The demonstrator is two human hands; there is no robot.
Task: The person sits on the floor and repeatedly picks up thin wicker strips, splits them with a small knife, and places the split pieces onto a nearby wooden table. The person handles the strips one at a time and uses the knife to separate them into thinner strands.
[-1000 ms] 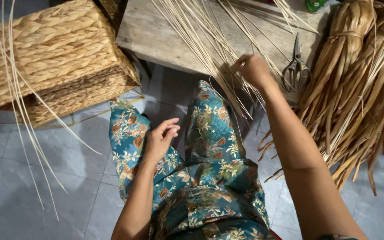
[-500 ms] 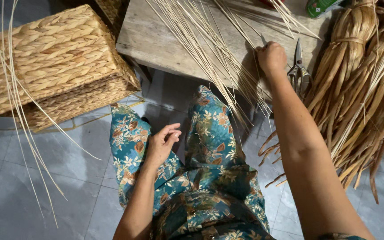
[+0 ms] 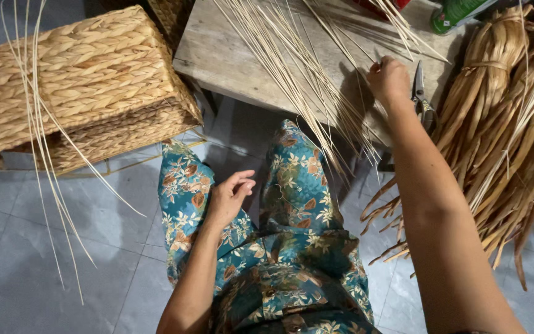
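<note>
1. Two hands show in my view: my right hand (image 3: pixel 389 79) is stretched out over the wooden bench (image 3: pixel 217 59), fingers curled down among the thin pale reeds (image 3: pixel 292 68). It looks pinched on a strand or two, but I cannot tell for sure whether it grips or only touches.
2. My left hand (image 3: pixel 228 196) rests released, fingers loose, on my left knee in the floral trousers (image 3: pixel 298 185); it holds nothing.
3. Those reeds fan across the bench top and overhang its near edge above my knees. I judge them very light, springy and easy to snap or kink; they would slide against each other, so I would take one near its end, between thumb and fingertip.
4. Metal shears (image 3: pixel 419 93) lie on the bench just right of my right hand.
5. Bundled brown dried leaves (image 3: pixel 502 130) lean at the right, tied near the top; they look soft and pliable.
6. One woven basket (image 3: pixel 75 86) sits at the left, with loose strands draped over it.
7. One green package (image 3: pixel 455 12), rounded with a pale label, lies at the bench's far edge; something red sits beside it, mostly cut off.
</note>
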